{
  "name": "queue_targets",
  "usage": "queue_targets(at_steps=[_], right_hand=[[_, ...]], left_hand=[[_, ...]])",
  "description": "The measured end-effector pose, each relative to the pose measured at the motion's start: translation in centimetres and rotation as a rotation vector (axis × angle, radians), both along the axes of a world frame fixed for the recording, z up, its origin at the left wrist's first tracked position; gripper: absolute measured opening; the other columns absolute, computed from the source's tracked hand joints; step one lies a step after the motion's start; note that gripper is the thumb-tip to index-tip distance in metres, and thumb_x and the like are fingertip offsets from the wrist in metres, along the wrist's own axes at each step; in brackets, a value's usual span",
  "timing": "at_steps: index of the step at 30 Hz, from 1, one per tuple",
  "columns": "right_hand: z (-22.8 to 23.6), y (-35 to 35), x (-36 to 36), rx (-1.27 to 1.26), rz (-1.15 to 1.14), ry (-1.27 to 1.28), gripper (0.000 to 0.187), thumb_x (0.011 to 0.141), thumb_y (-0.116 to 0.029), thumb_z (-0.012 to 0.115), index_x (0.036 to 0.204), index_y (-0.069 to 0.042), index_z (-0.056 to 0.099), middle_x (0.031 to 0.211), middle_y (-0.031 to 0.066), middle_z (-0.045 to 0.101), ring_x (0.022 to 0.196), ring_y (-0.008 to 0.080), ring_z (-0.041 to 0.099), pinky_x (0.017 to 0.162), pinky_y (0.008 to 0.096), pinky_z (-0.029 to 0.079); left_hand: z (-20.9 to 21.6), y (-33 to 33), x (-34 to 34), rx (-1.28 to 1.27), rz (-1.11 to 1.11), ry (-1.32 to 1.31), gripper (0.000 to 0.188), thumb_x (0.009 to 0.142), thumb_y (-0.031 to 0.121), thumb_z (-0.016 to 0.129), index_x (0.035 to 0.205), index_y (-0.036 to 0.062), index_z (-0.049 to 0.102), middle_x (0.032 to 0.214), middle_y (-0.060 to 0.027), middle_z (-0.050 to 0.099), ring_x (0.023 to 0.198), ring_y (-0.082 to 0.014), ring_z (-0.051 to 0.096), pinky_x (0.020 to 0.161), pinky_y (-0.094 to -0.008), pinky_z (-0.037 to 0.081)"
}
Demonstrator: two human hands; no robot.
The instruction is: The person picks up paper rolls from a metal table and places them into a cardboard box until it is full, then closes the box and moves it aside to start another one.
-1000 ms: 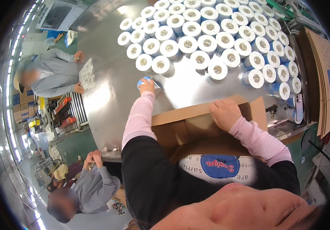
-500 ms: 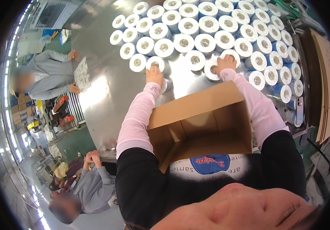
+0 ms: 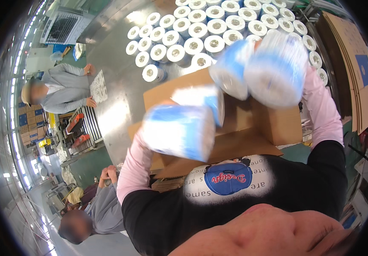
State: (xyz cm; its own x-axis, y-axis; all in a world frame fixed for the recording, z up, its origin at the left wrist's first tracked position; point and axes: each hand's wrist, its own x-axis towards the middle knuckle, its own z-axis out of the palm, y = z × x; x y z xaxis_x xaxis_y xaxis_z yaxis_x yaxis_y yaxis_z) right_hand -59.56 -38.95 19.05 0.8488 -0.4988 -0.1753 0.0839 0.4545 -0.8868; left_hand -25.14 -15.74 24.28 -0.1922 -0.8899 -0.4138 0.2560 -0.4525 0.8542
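Up off the table (image 3: 118, 96) came 4 rolls (image 3: 177, 132). From far off, I see the left hand (image 3: 167, 102), mostly hidden, hold 2 over the box (image 3: 278, 123); the right hand (image 3: 258, 44), mostly hidden, holds 2 near its far right corner. They look light, softish, slick; I'd hug their round sides.

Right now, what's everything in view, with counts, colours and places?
metal table: one, silver, upper middle
cardboard box: one, brown, open, centre
held rolls: four, blue-white, two left, two right
standing rolls: dozens, blue-white, on the table
flattened cardboard: several, brown, far right
printed sheet: one, pale, table's left edge
roller conveyor: one, silver, left
unidentified objects: two, red, beside the conveyor
stacked boxes: several, brown and blue, far left
co-workers: at least two, grey-clothed, left
top: one, black, lower middle
sleeves: two, pink, forearms
left hand: one, mostly hidden by rolls
right hand: one, also mostly hidden
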Motion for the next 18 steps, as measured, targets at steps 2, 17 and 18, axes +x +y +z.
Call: queue_targets(at_steps=[2, 17, 18], right_hand=[[0.5, 1.9, -1.0, -0.652, 0.297, 0.117, 0.040, 0.065, -0.016, 0.072, 0.103, -0.005, 0.067, 0.106, 0.0119, 0.060, 0.100, 0.0255, 0.058, 0.088, 0.0374, 0.047], [-3.1, 8.4, 4.3, -0.996, 0.046, 0.748, 0.029, 0.082, -0.010, 0.050, 0.107, -0.006, 0.063, 0.096, 0.0163, 0.066, 0.090, 0.0318, 0.064, 0.079, 0.0402, 0.051], [-6.5, 5.4, 1.5, -1.017, -0.564, 0.654, 0.031, 0.081, -0.003, 0.047, 0.108, -0.007, 0.062, 0.103, 0.0155, 0.065, 0.094, 0.0326, 0.063, 0.082, 0.0405, 0.051]], left_hand=[[-2.5, 1.6, -2.5, -0.389, -0.305, -0.753, 0.033, 0.065, 0.018, 0.075, 0.096, 0.0077, 0.067, 0.097, -0.0140, 0.059, 0.091, -0.0298, 0.057, 0.081, -0.0369, 0.046], [-27.9, -0.8, -14.9, -0.444, -1.161, -1.432, 0.046, 0.074, 0.029, 0.068, 0.117, 0.0139, 0.063, 0.116, -0.0214, 0.060, 0.114, -0.0373, 0.051, 0.099, -0.0408, 0.040], [-26.3, -1.2, -14.4, -0.347, -1.101, -1.246, 0.048, 0.078, 0.028, 0.065, 0.123, 0.0146, 0.060, 0.114, -0.0194, 0.061, 0.104, -0.0348, 0.058, 0.097, -0.0416, 0.043]])
